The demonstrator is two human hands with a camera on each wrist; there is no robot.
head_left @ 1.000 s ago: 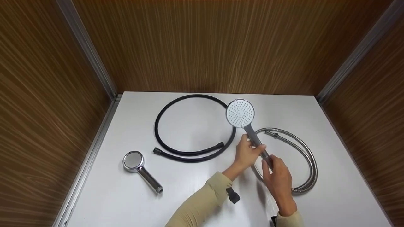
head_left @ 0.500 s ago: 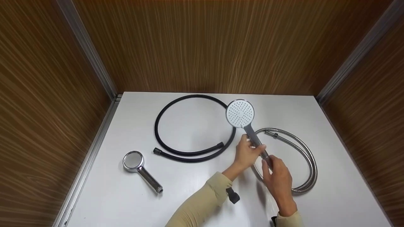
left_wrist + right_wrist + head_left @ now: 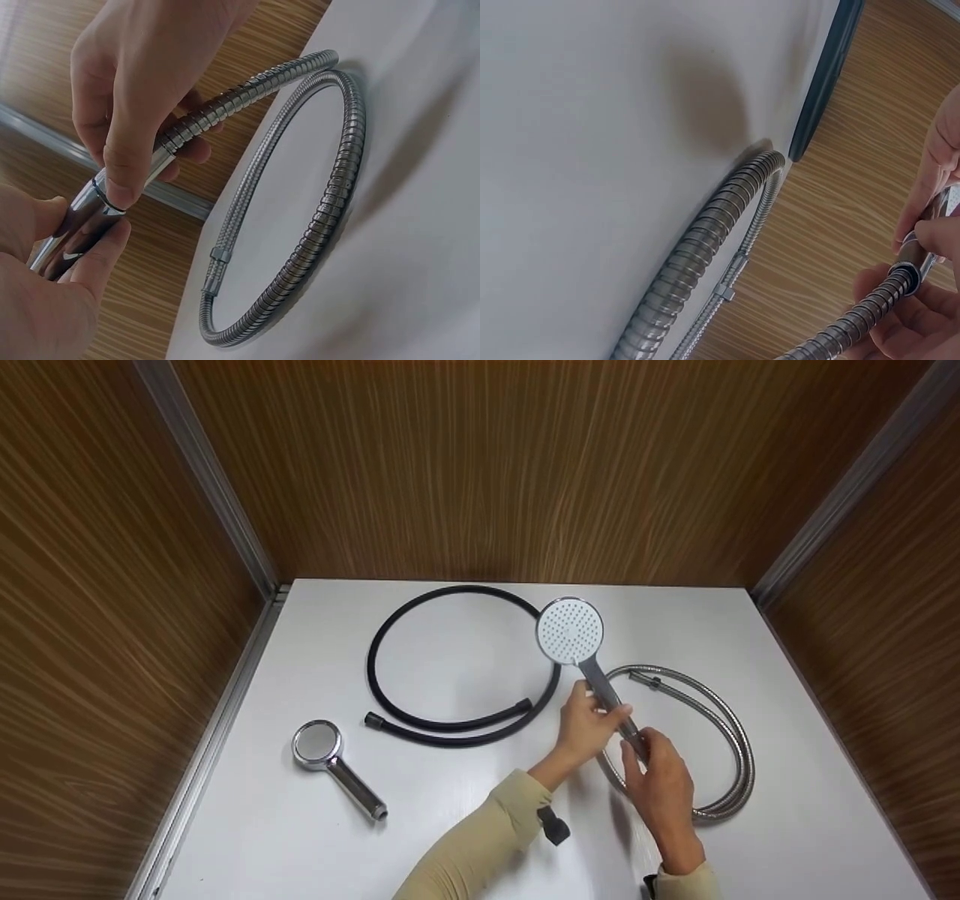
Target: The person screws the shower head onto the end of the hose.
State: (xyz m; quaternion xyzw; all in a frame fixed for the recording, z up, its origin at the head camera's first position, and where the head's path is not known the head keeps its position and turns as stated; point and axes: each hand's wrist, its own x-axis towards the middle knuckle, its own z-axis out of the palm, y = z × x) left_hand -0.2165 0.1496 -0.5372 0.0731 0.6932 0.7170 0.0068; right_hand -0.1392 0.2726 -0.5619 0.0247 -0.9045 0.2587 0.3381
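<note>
Left hand (image 3: 589,727) grips the showerhead (image 3: 571,631), right hand (image 3: 661,778) clasps the metal hose (image 3: 341,180) against its end — a tilt might cross-thread them (hose drag beneath right hand the likely cause)

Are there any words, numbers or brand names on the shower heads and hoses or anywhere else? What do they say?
None I can read: no letters, numbers or signs show on the held shower head, the smaller shower head, the black hose or the metal hose.
</note>
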